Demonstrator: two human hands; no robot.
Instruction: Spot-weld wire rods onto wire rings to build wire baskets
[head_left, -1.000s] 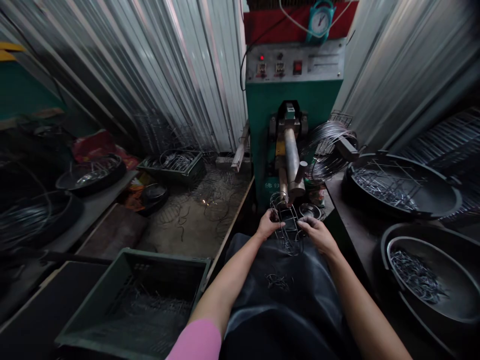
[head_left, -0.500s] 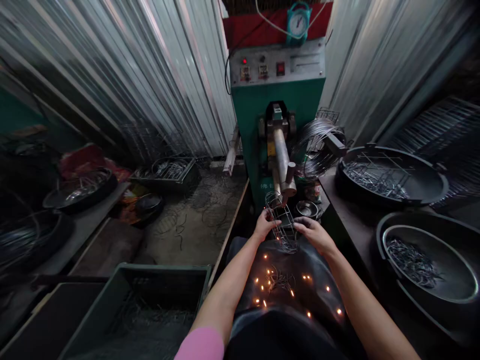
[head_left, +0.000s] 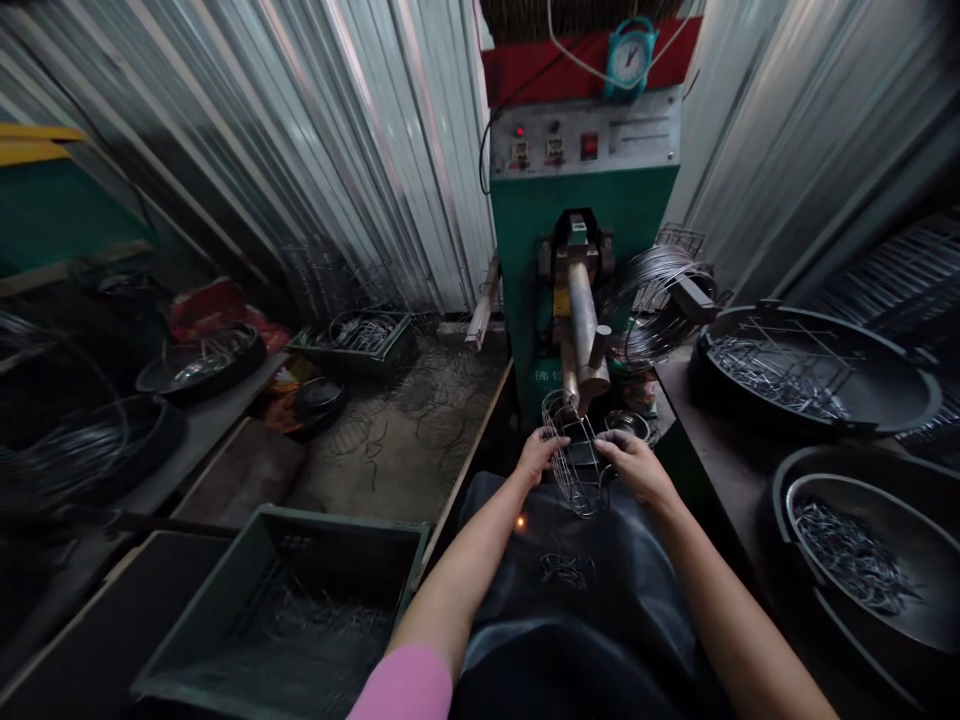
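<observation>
Wirework (head_left: 568,478) is pinched between the left hand (head_left: 536,455) and right hand (head_left: 630,462), head view, fingers closed on opposite sides. Its upper end is at the electrodes (head_left: 595,380) of the machine (head_left: 637,195); contact cannot be told. Sparks scattered over the apron (head_left: 637,560) half a second ago are reduced to one spark (head_left: 521,522). White characters on the green front are partly hidden; the first reads 佛.

Machine (head_left: 517,225) green, band (head_left: 517,72) above it red. Clock (head_left: 628,58) teal, white-faced. Wall (head_left: 360,120) silver-grey, striped by ribs. Sleeve (head_left: 409,682) pink; apron (head_left: 637,565) black. Wire frame (head_left: 576,490) looks dull silver, though dimly lit.
</observation>
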